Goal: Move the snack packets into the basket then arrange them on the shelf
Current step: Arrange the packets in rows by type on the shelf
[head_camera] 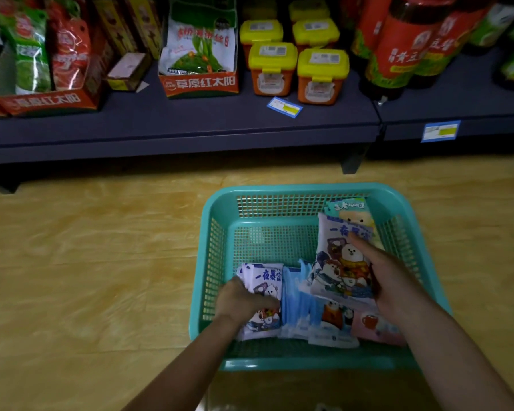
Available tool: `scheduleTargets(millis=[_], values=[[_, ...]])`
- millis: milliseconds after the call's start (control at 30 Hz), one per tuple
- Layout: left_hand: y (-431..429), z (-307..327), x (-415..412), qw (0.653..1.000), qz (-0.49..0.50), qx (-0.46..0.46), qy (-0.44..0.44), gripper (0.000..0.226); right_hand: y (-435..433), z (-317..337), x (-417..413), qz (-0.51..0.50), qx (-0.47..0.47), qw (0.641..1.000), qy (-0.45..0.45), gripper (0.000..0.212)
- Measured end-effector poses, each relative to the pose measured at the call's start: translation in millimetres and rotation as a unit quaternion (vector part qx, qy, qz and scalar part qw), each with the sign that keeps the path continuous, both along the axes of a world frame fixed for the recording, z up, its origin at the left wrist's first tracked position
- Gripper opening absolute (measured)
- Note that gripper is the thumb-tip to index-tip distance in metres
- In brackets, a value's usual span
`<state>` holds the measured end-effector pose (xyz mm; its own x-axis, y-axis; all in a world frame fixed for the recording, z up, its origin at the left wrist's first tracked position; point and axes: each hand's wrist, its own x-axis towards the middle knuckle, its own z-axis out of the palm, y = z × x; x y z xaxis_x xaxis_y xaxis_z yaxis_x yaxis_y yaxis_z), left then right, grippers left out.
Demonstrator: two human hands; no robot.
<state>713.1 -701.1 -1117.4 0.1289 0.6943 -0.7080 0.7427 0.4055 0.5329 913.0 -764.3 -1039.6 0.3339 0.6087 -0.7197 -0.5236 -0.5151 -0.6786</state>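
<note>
A teal mesh basket (279, 191) stands on the wooden floor before a low dark shelf (190, 126). Several cartoon-printed snack packets lie inside it. My left hand (238, 301) grips a white and blue packet (266, 281) at the basket's left side. My right hand (389, 277) holds a larger white packet (339, 262) upright, fingers across its face. A teal packet (350, 207) leans on the far right wall. Blue-edged packets (297, 304) and a pink packet (371, 323) lie under my hands.
The shelf carries an orange display carton (199, 84) with a white bag, yellow-lidded tubs (321, 75), red and green bags at the left, and dark bottles (398, 48) at the right. A price tag (284, 107) lies on the shelf. Wooden floor stretches to the basket's left.
</note>
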Motion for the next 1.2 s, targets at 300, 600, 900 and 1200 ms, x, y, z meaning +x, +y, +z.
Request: scheduleTargets(millis=[300, 600, 900, 1200], values=[[71.6, 180.4, -14.4, 0.947, 0.194, 0.051, -0.251, 0.074, 36.3, 151.6, 10.8, 0.093, 0.021, 0.995, -0.014, 0.032], [82.4, 565.9, -77.5, 0.907, 0.222, 0.036, -0.357, 0.076, 60.3, 495.7, -15.3, 0.097, 0.087, 0.989, -0.066, 0.021], [58.1, 896.1, -136.3, 0.900, 0.222, 0.109, -0.358, 0.060, 70.1, 821.7, -69.9, 0.143, 0.192, 0.969, -0.055, 0.018], [65.2, 1036.3, -251.2, 0.866, 0.211, 0.208, -0.404, 0.013, 100.4, 957.9, -184.6, 0.209, 0.303, 0.929, -0.047, 0.014]])
